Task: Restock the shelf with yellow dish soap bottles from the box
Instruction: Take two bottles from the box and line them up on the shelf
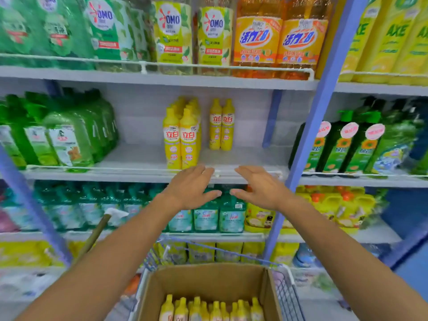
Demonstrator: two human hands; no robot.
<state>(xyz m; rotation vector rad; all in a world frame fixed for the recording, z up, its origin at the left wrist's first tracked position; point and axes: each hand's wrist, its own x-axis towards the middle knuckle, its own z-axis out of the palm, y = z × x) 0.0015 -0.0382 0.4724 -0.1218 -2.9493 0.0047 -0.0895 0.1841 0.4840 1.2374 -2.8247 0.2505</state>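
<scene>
Two hands are being held empty before the middle shelf's front rail: left hand and right hand, fingers spread, nothing gripped. Yellow dish soap bottles are standing at the shelf's front edge, a further pair at its back. More bottles are waiting in the cardboard box below. Step judged: between placements; a reach down into the box is being called for.

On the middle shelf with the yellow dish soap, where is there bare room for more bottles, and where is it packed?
Bare shelf runs from the rear pair of yellow bottles right to the blue upright, and in front of that pair. Another gap lies between the front yellow bottles and the green refill pouches. The pouches' side is packed. Both hands, left and right, are empty.
</scene>
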